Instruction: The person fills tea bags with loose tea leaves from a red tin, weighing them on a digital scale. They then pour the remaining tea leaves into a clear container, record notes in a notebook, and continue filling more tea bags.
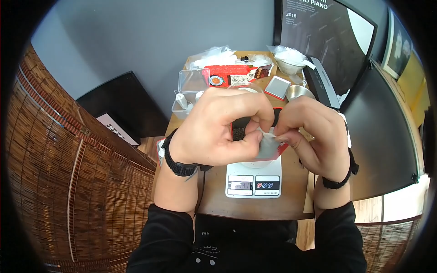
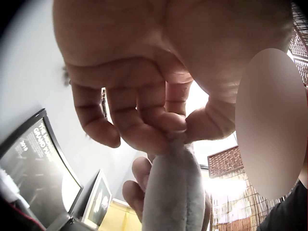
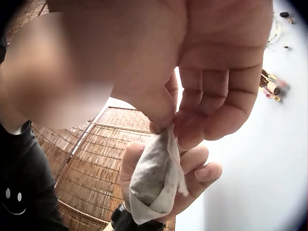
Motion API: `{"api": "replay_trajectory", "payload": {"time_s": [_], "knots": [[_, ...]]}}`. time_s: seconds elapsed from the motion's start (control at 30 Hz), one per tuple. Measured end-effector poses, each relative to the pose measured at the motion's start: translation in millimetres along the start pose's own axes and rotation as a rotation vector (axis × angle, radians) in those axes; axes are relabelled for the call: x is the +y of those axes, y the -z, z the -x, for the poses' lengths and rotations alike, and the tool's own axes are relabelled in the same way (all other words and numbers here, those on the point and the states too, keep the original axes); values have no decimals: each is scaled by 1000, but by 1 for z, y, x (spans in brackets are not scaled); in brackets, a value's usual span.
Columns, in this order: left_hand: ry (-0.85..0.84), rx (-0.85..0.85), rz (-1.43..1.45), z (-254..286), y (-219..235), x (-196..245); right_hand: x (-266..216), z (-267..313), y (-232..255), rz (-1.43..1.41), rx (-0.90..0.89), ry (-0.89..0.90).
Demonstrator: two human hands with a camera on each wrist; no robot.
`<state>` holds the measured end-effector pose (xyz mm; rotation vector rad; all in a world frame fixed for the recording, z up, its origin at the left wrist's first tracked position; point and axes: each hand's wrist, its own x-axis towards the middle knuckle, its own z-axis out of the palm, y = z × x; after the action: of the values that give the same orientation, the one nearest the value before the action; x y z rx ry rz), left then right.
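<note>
A small white fabric pouch (image 1: pixel 268 135), like a filter bag, hangs between both hands. Its top is pinched by thumb and fingers of the left hand (image 1: pixel 216 125), and the right hand (image 1: pixel 318 134) pinches it just beside. In the left wrist view the pouch (image 2: pixel 173 192) looks pale and rounded; in the right wrist view the pouch (image 3: pixel 153 178) has a folded lower edge and greyish contents showing through. Beneath the hands, a red-edged tray of dark granules (image 1: pixel 238 133) is partly hidden. It sits over a white kitchen scale (image 1: pixel 253 193) with a lit display.
At the back stand a clear plastic box (image 1: pixel 193 81), red packaging (image 1: pixel 227 69) and a bowl (image 1: pixel 290 66) holding white material. Right of these are a small flat scale (image 1: pixel 278 87) and a metal bowl (image 1: pixel 300 92). A black panel (image 1: pixel 382 136) stands at right, a woven blind (image 1: pixel 77 182) at left.
</note>
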<state>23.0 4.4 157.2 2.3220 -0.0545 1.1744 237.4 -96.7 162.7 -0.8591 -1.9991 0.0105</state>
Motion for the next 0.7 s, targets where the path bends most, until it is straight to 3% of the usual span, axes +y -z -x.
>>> {"api": "replay_trajectory", "payload": {"time_s": [0.23,0.7], "knots": [[49,27,-75,-2,0,5,0,1,3,-35,-73,-80],[52,-256,-8,-3,8,3,0,1,6,49,-198,-52]]}}
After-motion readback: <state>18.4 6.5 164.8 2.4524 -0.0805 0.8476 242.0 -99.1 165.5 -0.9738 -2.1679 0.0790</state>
